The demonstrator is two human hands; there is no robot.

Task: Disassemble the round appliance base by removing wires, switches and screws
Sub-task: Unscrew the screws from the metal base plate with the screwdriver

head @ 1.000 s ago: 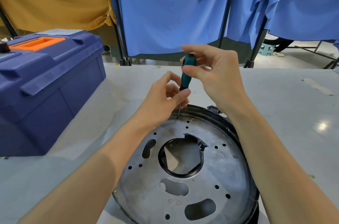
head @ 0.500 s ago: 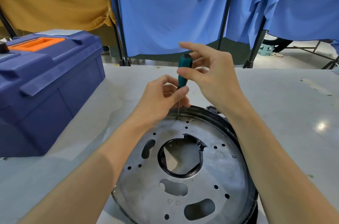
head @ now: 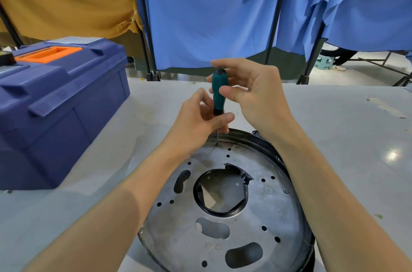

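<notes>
The round appliance base, a grey metal disc with a black rim, several holes and a torn black-lined centre opening, lies on the table in front of me. A screwdriver with a teal and black handle stands upright, its tip in a screw near the disc's far edge. My left hand pinches the lower handle and shaft between thumb and fingers. My right hand holds the top of the handle with thumb and fingertips.
A big blue toolbox with an orange handle stands at the left on the grey table. Blue and ochre curtains on black stands hang behind the table's far edge. A small stool sits on the floor beyond.
The screwdriver stays on the same screw. My right hand's fingers have shifted round the handle top, as in turning it; my left hand keeps its pinch.
</notes>
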